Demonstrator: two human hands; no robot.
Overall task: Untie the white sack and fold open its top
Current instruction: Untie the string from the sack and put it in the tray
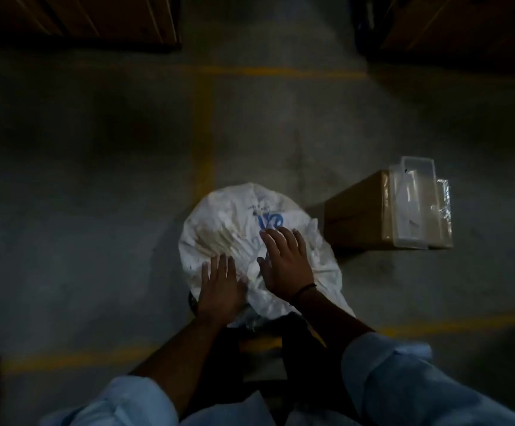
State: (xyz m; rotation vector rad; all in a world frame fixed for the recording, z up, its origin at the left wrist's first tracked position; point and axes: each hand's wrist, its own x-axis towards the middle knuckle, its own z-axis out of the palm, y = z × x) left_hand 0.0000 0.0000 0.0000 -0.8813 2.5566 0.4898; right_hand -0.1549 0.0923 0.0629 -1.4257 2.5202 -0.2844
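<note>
A crumpled white sack [228, 222] with blue print stands on the concrete floor just in front of me. Its top is bunched and creased toward the middle. My left hand [219, 287] lies flat on the near left part of the sack, fingers spread. My right hand [287, 259] rests palm down on the middle of the sack's top, fingers apart, with a dark band on the wrist. Neither hand grips anything. No tie or knot shows; the hands may cover it.
A cardboard box [360, 210] sits right of the sack, with a clear plastic tray [416, 204] on top. Yellow lines [204, 118] mark the floor. Brown cartons [96, 16] stand at the far left and far right.
</note>
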